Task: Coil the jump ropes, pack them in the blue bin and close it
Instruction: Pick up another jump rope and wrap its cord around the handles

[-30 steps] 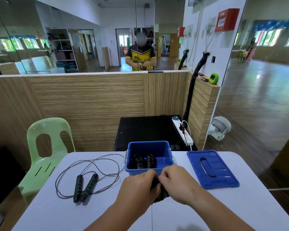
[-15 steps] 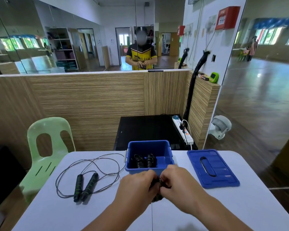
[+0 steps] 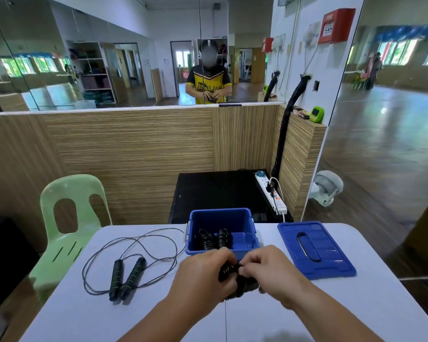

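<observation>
Fingers (image 3: 251, 269) of both hands closed on apparently coiled jump rope (image 3: 229, 270), just before blue bin (image 3: 245, 219).

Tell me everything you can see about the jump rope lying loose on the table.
The jump rope lies uncoiled on the white table, left of the blue bin. Its thin dark cord sprawls in wide overlapping loops. Two black handles with green rings lie side by side, touching at their near ends, inside the loops. Neither hand touches it.

Open blue bin (image 3: 242, 222) holds one coiled rope (image 3: 214, 239); its lid (image 3: 315, 249) lies right, an uncoiled rope (image 3: 131, 257) left
</observation>
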Demonstrator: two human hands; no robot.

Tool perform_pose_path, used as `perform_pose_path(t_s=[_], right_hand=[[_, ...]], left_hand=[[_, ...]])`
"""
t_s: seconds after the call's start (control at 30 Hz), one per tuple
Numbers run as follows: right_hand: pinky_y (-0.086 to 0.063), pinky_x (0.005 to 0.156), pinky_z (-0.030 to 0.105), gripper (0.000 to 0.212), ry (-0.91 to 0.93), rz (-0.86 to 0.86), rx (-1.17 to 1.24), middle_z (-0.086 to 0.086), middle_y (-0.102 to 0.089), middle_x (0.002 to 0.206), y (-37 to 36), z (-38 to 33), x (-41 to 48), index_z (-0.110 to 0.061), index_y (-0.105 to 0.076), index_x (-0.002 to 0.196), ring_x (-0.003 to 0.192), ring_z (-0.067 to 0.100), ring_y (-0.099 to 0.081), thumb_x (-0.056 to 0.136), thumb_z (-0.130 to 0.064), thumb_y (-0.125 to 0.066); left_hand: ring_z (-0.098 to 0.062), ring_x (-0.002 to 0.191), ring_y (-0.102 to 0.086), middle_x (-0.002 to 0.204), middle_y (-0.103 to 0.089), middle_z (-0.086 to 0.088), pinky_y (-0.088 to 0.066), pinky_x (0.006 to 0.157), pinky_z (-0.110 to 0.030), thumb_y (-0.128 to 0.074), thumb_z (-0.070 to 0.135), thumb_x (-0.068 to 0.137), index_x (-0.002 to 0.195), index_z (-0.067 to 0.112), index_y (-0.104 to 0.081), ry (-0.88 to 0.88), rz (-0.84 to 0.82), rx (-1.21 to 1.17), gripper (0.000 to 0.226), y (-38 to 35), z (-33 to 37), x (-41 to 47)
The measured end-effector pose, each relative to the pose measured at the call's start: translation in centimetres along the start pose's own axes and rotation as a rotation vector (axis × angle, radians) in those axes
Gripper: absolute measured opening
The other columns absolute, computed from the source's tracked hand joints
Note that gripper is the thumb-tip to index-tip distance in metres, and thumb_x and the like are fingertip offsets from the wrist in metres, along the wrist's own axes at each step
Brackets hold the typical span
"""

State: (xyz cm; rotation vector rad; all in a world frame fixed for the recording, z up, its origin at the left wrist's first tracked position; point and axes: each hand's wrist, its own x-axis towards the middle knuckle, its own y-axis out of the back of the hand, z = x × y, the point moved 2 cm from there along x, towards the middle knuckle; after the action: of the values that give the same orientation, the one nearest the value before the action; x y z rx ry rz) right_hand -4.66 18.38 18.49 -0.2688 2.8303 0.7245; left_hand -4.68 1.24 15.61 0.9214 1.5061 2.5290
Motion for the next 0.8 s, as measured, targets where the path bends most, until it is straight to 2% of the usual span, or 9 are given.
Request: perform_pose_path(t_s=[0.07, 0.13, 0.23, 0.33, 0.43, 0.6, 0.67, 0.8], right_hand=[[-0.042, 0.047, 0.014, 0.022, -0.037, -0.031, 0.071, -0.003, -0.063, 0.065, 0.1, -0.3, 0.0, -0.003, -0.074, 0.075, 0.047, 0.000, -0.055, 0.092, -0.002, -0.061], [-0.039, 0.043, 0.012, 0.032, -0.071, -0.064, 0.089, -0.005, -0.059, 0.060, 0.0, -0.3, 0.0, -0.012, -0.070, 0.065, 0.042, -0.002, -0.051, 0.093, -0.001, -0.059], [-0.036, 0.053, 0.022, 0.040, -0.122, -0.084, 0.043, -0.003, -0.052, 0.063, -0.5, 0.0, 0.4, -0.021, -0.061, 0.052, 0.059, 0.015, -0.045, 0.090, -0.007, -0.056], [-0.034, 0.059, 0.030, 0.031, -0.145, -0.088, 0.042, 0.002, -0.051, 0.069, -0.8, 0.0, 0.6, -0.021, -0.062, 0.062, 0.068, 0.021, -0.041, 0.090, -0.012, -0.056], [-0.038, 0.059, 0.027, 0.032, -0.127, -0.070, 0.078, 0.000, -0.055, 0.069, -0.8, 0.0, 0.7, -0.022, -0.064, 0.063, 0.066, 0.017, -0.047, 0.094, -0.014, -0.058], [-0.041, 0.044, 0.011, 0.028, -0.085, -0.062, 0.063, 0.000, -0.061, 0.071, -0.6, -0.4, 0.5, -0.014, -0.064, 0.072, 0.051, 0.003, -0.054, 0.098, -0.009, -0.056], [-0.042, 0.051, 0.016, 0.030, -0.051, -0.048, 0.013, 0.003, -0.059, 0.074, -0.6, -0.5, 0.4, -0.016, -0.061, 0.068, 0.059, 0.010, -0.052, 0.096, -0.010, -0.054], [-0.053, 0.063, 0.037, 0.035, -0.016, -0.027, -0.036, 0.004, -0.059, 0.074, -0.6, -0.5, 0.5, -0.022, -0.058, 0.061, 0.068, 0.016, -0.054, 0.095, -0.013, -0.054]], left_hand=[[-0.005, 0.072, -0.058, 0.084, -0.068, 0.020, -0.028, 0.055, -0.005, -0.059, 0.051, 0.075, 0.098, 0.038, -0.060, -0.021, -0.013, 0.027, 0.026, 0.2, -0.1, 0.2], [-0.003, 0.067, -0.059, 0.082, -0.068, 0.021, -0.030, 0.054, -0.005, -0.061, 0.049, 0.073, 0.096, 0.039, -0.061, -0.029, -0.030, 0.055, 0.026, 0.3, -0.3, 0.2], [-0.003, 0.067, -0.061, 0.087, -0.069, 0.021, -0.049, 0.053, -0.019, -0.055, 0.047, 0.075, 0.098, 0.040, -0.064, -0.072, -0.056, 0.106, 0.026, -0.2, -0.5, 0.0], [-0.006, 0.068, -0.066, 0.088, -0.070, 0.019, -0.055, 0.051, -0.030, -0.056, 0.043, 0.080, 0.095, 0.039, -0.069, -0.095, -0.035, 0.151, 0.021, -0.7, -0.7, -0.1], [-0.008, 0.063, -0.066, 0.084, -0.070, 0.018, -0.052, 0.047, -0.029, -0.057, 0.039, 0.082, 0.089, 0.037, -0.072, -0.110, 0.017, 0.181, 0.017, -1.0, -0.6, -0.1], [-0.012, 0.058, -0.062, 0.088, -0.068, 0.015, -0.048, 0.043, -0.030, -0.059, 0.035, 0.088, 0.090, 0.031, -0.069, -0.178, 0.031, 0.201, 0.011, -1.1, -0.8, -0.5], [-0.012, 0.057, -0.060, 0.088, -0.066, 0.014, -0.047, 0.042, -0.030, -0.058, 0.034, 0.090, 0.092, 0.030, -0.068, -0.202, 0.011, 0.211, 0.011, -1.0, -0.7, -0.4], [-0.012, 0.059, -0.058, 0.092, -0.060, 0.012, -0.048, 0.042, -0.030, -0.055, 0.031, 0.091, 0.095, 0.029, -0.066, -0.208, -0.046, 0.244, 0.012, -0.7, -0.8, 0.2]])
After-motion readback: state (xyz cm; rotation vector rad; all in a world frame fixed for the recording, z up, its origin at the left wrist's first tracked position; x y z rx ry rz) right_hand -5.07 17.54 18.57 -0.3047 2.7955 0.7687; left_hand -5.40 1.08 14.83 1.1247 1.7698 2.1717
